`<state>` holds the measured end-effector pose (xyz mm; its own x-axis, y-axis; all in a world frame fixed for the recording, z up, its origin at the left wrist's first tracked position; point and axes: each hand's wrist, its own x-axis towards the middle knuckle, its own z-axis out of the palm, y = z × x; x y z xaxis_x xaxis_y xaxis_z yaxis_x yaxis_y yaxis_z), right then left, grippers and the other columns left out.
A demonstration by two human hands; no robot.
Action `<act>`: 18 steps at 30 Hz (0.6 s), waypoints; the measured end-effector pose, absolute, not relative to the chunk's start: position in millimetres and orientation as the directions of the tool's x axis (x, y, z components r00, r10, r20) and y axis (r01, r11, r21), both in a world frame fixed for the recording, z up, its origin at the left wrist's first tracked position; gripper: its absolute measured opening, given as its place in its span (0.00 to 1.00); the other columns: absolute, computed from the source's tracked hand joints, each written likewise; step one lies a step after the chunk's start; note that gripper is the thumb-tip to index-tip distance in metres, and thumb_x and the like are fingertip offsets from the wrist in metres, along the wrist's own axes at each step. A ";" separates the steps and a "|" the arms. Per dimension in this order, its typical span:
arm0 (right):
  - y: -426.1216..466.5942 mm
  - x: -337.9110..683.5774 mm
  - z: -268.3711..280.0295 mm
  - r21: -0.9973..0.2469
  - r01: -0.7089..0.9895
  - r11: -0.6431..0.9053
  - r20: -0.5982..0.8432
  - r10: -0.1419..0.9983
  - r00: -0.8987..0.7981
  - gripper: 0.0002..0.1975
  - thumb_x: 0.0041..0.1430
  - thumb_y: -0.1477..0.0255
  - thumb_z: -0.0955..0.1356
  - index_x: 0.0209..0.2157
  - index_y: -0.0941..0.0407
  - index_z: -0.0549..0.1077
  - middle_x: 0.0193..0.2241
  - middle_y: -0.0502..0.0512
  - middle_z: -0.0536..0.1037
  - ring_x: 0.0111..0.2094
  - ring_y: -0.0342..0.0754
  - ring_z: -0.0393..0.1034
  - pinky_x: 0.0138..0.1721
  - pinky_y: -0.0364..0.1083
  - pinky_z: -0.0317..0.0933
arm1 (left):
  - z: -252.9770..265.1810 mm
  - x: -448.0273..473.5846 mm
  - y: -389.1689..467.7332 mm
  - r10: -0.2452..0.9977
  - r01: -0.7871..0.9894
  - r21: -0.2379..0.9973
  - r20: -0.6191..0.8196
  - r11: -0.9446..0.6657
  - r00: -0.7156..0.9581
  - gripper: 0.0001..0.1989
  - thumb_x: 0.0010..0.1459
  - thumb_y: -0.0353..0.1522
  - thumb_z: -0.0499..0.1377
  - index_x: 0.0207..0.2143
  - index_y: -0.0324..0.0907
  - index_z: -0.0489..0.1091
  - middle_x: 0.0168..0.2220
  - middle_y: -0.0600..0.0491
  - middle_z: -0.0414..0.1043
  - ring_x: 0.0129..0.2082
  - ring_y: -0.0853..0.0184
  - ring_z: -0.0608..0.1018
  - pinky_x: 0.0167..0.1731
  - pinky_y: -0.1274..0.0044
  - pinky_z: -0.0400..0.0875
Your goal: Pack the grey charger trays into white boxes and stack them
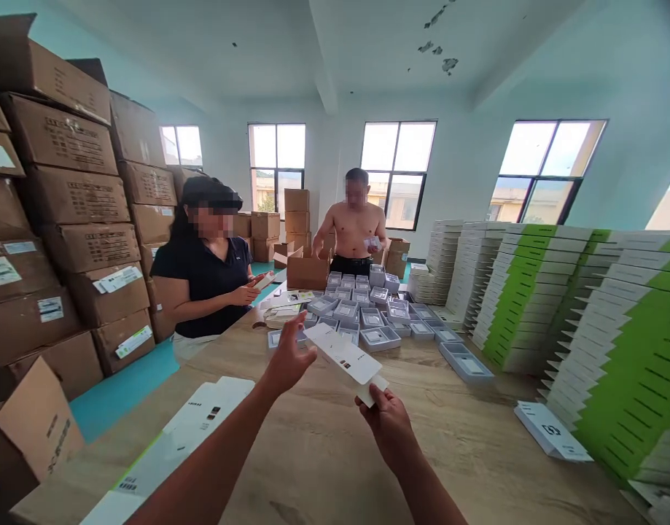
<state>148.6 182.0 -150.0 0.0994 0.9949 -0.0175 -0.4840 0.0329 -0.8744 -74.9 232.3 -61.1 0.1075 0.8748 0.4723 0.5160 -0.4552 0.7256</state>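
Note:
A white cardboard box (343, 355) with small printing is held above the table, its near end flap standing out. My right hand (386, 419) is closed on that near end, thumb on the flap. Just left of the far end, my left hand (291, 357) has its fingers apart and curved, and seems not to grip the box. Under my left forearm lie flat, unfolded white and green cartons (203, 415). Ahead, many pale plastic trays (381, 337) with white items in them cover the far part of the table.
Tall stacks of white and green boxes (630, 364) line the right side, with a single white box (553, 430) before them. A person (208, 270) at the left and another (356, 226) across the wooden table (313, 467) handle items. Brown cartons (94, 248) are piled at left.

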 end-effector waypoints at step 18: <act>183.3 149.9 -157.1 -0.778 -0.625 -0.068 -0.187 0.974 0.128 0.31 0.31 0.61 0.83 0.39 0.54 0.76 0.33 0.48 0.84 0.28 0.45 0.78 0.28 0.39 0.77 | -157.8 -55.7 188.3 0.930 0.317 0.918 0.309 -0.237 -0.198 0.12 0.51 0.27 0.55 0.39 0.41 0.71 0.36 0.50 0.75 0.33 0.64 0.78 0.33 0.75 0.71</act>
